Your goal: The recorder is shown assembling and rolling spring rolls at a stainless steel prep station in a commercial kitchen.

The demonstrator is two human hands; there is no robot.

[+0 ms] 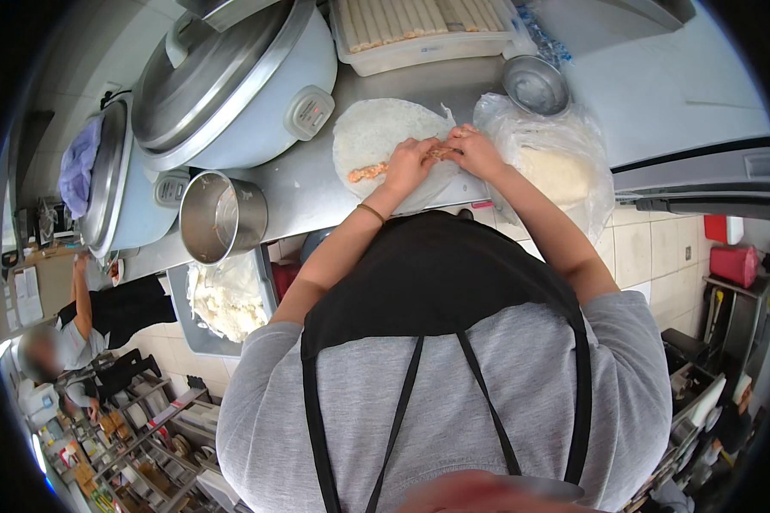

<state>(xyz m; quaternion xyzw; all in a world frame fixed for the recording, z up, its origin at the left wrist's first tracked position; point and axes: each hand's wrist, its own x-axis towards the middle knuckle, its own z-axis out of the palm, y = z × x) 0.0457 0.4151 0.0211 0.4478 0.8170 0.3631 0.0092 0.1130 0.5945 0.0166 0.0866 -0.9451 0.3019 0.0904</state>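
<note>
A thin, round, whitish wrapper sheet [372, 131] lies flat on the steel counter before me. Across its lower part runs a strip of orange minced filling [367, 172]. My left hand [413, 160] rests over the wrapper, its fingertips on the filling. Close beside it, my right hand [476, 152] pinches the same filling at the wrapper's right side. The fingers hide part of the strip. Right of my hands, a stack of pale wrapper sheets [555, 173] sits in a clear plastic bag [593, 138]. A small metal bowl [536, 86] stands at the bag's far edge.
At the back, a plastic container [417, 56] holds rows of pale rolls. Large lidded cookers [250, 122] and a steel pot [250, 215] stand left. Below the counter, a grey tub [178, 308] holds whitish food. Co-workers [93, 320] stand far left; another person [735, 423] is lower right.
</note>
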